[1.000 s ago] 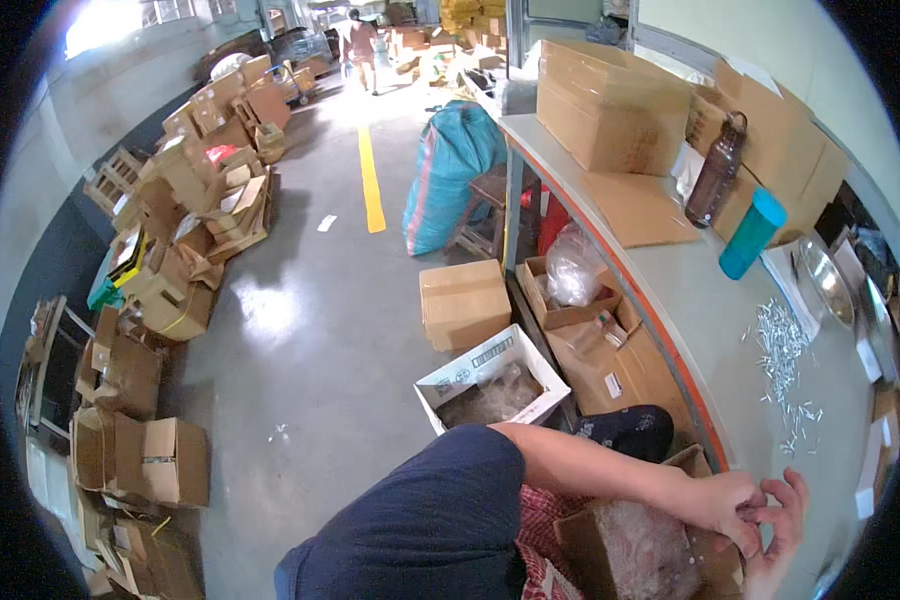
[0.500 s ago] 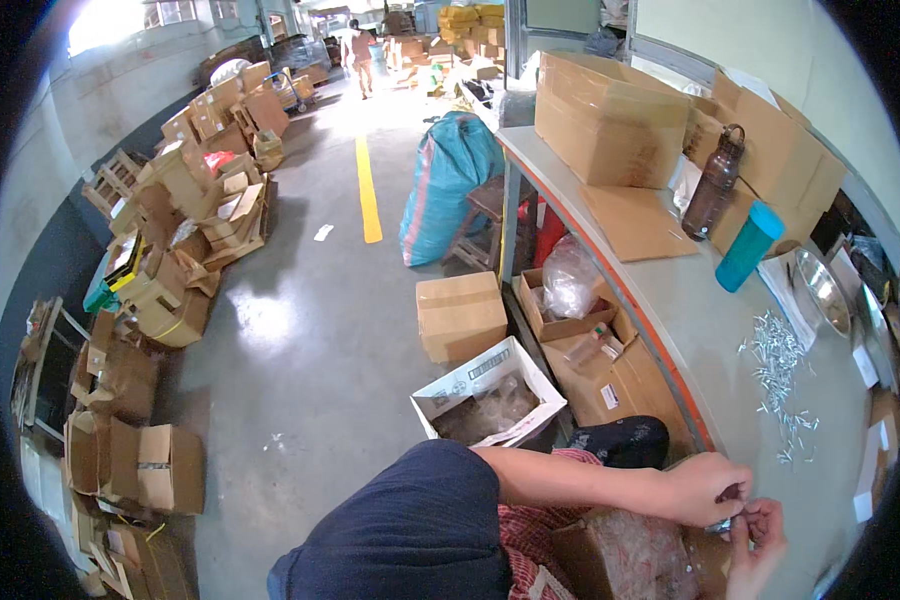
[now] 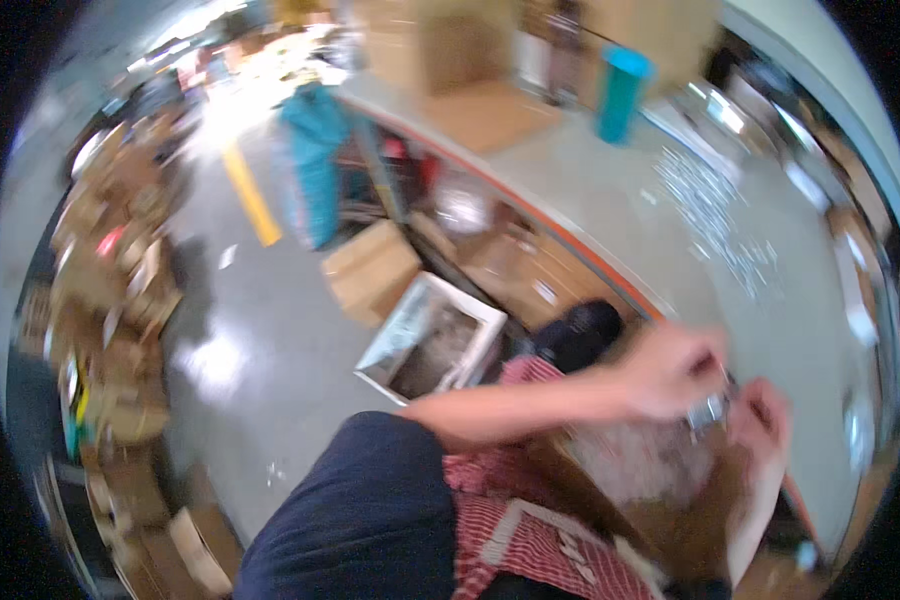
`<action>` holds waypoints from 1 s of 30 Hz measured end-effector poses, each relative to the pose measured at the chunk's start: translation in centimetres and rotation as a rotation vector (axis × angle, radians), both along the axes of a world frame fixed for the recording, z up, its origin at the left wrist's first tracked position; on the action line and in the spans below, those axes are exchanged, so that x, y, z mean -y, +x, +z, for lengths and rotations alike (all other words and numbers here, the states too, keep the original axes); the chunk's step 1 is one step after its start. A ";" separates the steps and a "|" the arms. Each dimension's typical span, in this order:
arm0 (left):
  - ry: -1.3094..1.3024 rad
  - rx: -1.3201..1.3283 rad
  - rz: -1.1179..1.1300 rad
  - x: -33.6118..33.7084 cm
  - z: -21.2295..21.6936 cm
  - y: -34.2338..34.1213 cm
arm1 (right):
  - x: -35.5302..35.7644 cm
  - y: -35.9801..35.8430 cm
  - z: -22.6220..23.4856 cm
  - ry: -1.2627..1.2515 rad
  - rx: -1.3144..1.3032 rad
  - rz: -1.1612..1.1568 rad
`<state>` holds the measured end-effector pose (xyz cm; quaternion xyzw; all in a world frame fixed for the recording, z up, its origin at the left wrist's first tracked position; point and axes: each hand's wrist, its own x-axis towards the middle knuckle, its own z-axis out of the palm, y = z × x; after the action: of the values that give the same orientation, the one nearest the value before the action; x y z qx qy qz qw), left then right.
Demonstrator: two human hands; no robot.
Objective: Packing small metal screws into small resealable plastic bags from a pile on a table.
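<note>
My left hand [image 3: 670,372] reaches across from the left with its fingers curled. A small silvery metal piece [image 3: 707,412] shows at its lower edge, between my two hands, and seems held in it. My right hand [image 3: 761,420] comes up from below close beside it, fingers bent together; what they pinch, if anything, is blurred. Under both hands is a brown carton [image 3: 610,495] at my lap, with a clear plastic bag [image 3: 635,455] in it. Many small silvery screw-like pieces [image 3: 705,205] lie scattered on the grey workbench [image 3: 610,190] to the right.
A teal tumbler [image 3: 622,95], dark bottle [image 3: 563,50] and metal bowl [image 3: 720,108] stand toward the bench's far side. On the floor are a white-edged box [image 3: 378,370], a closed carton [image 3: 372,265] and a blue sack [image 3: 312,165]. Piled cartons [image 3: 120,330] line the left wall.
The view has swung right and down and is blurred, so the bench and floor boxes sit further left and higher. My hands have moved slightly apart, showing more of the metal piece.
</note>
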<state>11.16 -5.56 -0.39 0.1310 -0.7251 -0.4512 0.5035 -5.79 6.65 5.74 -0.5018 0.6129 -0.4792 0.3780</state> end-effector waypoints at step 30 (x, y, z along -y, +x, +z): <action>-1.011 0.950 -0.337 -3.0 -13.3 -10.5 | -26.9 -15.4 -7.3 -0.854 0.498 -1.345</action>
<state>0.70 -2.56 -13.65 -0.0501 -0.9969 -0.0254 0.0553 -21.15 33.55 -1.54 -0.0083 0.4458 -0.8908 -0.0872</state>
